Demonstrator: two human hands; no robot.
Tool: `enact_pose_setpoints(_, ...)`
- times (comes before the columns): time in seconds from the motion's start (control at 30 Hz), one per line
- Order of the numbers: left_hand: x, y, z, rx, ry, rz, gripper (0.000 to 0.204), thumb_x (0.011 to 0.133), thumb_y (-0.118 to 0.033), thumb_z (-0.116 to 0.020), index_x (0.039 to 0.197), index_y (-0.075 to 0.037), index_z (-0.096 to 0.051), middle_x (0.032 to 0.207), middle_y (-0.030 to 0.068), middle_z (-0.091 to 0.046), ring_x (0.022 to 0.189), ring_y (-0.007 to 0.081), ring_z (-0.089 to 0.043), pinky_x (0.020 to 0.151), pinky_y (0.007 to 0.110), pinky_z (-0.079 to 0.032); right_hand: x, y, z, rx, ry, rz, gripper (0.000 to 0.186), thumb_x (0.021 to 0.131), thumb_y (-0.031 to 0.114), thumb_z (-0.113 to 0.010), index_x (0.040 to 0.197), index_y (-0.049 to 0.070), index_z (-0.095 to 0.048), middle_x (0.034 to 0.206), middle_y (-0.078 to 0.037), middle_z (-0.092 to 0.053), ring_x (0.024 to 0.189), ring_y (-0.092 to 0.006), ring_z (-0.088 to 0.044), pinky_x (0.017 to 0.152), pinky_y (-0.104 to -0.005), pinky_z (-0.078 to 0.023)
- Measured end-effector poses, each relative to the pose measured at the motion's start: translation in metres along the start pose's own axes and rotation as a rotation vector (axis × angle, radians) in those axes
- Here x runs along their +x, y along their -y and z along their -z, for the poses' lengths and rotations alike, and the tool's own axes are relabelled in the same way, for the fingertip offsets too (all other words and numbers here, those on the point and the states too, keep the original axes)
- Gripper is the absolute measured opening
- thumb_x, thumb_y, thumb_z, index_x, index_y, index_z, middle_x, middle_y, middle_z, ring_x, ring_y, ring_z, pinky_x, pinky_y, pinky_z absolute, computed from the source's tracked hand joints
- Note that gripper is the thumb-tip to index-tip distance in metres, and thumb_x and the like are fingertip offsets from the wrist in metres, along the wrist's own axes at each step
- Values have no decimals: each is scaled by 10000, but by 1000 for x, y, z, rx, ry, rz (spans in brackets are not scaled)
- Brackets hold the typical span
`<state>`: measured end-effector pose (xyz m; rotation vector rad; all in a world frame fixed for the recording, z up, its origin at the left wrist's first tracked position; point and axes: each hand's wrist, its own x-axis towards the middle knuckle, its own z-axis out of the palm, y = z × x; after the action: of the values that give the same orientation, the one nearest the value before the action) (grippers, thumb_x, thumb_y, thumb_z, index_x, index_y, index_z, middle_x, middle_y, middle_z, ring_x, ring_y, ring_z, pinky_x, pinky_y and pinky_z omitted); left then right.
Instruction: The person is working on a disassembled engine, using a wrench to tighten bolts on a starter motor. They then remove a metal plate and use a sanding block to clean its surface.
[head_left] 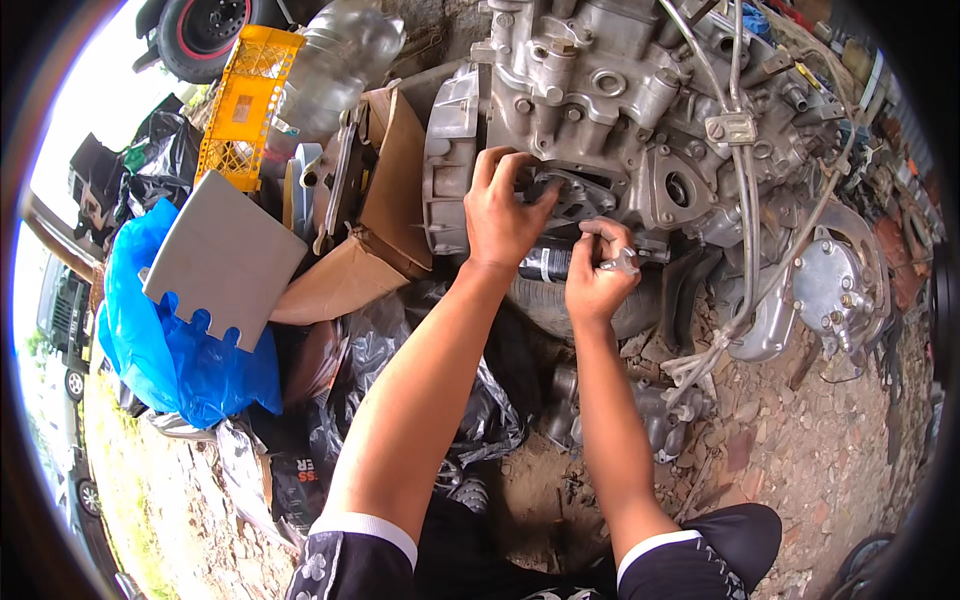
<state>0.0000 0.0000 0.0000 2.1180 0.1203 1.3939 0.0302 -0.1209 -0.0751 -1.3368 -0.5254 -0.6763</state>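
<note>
A large grey metal engine (590, 130) lies in front of me, with bolts and cast housings on its face. My left hand (498, 210) is at its lower left side, fingers curled and thumb bent inward beside a dark grey metal part (578, 197). Whatever sits between those fingertips is hidden. Lower and to the right, my right hand (600, 275) is closed on a wrench, whose silvery open jaw (625, 261) sticks out beside the fingers. Between and below both hands shows a black cylindrical part (547, 263) with a pale band.
Metal pipes (744, 200) cross the engine's right side. A tire (590, 305) lies beneath it, with another metal casting (655, 415) on the stony ground. Leftward are a cardboard box (392, 200), a grey panel (225, 260), a blue bag (150, 320) and a yellow crate (248, 100).
</note>
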Motion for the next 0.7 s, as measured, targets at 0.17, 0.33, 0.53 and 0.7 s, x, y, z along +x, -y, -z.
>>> enact_pose_setpoints(0.17,-6,5,0,18,21,51,341,727,-108,-881,1001,-20,-699,922,132,-722,824,283,-726,759,366,-578,-40,-10,40,4,42,-201,139,864,-74,-622,957,15,-673,894,-58,-689,756,-140,-626,662,-304,-495)
enact_pose_setpoints(0.33,-7,10,0,-72,32,52,324,718,-68,-851,1005,-23,-708,954,129,-721,832,276,-732,769,359,-585,-64,0,55,118,28,-387,117,898,-60,-607,966,14,-667,848,-21,-652,670,-86,-566,592,-253,-435)
enact_pose_setpoints(0.53,-5,19,22,161,177,-49,368,713,-118,-845,1066,-69,-757,984,89,-765,852,219,-753,793,340,-605,-93,35,59,397,93,-956,127,922,-68,-596,985,37,-634,847,-4,-631,555,-14,-445,447,-195,-292)
enact_pose_setpoints(0.7,8,-8,63,154,312,161,358,767,-171,-834,1108,-79,-778,1004,88,-797,894,159,-759,830,298,-588,-131,42,79,529,303,-1152,170,913,-41,-636,1057,47,-628,990,-40,-668,541,-29,-393,467,-216,-290)
